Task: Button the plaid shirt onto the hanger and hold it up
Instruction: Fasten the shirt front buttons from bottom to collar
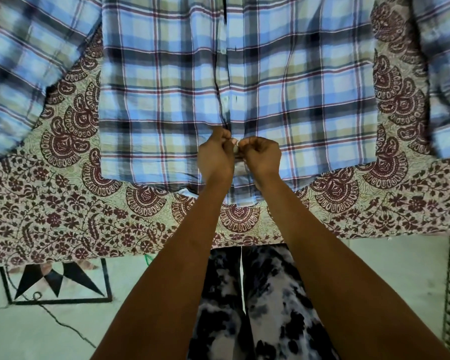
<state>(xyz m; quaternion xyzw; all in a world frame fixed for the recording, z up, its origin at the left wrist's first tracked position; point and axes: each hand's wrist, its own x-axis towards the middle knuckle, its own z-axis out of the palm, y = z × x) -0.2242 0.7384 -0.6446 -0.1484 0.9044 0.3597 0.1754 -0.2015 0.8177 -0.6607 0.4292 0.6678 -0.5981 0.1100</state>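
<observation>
1. From the head view I look down on the plaid shirt (166, 100), which lies spread flat, front up, on a patterned bedsheet (63, 216); its hem points toward me at the near side and its body runs off the far edge of the view
2. One sleeve (24, 61) fans out to the far left, and the other sleeve (444, 74) lies along the right edge
3. The front placket (225, 81) runs down the middle of the shirt, and I can make out a small pale button (225, 99) on it, just beyond the hands
4. My left hand (215, 154) is curled tight, its fingers pinching the left edge of the placket near the hem
5. My right hand (261, 155) is curled likewise, pinching the right edge of the placket; the two hands meet thumb to thumb right over the opening
6. Whether a button sits between the fingertips I cannot tell, as the knuckles hide that spot
7. Below the hands, the lowest part of the shirt front hangs loose between my forearms
8. I cannot see a hanger in this view
9. Near me, the sheet ends at a tiled floor (50, 333) with a black geometric motif on the left, and my black-and-white patterned trousers (265, 307) show between my arms
</observation>
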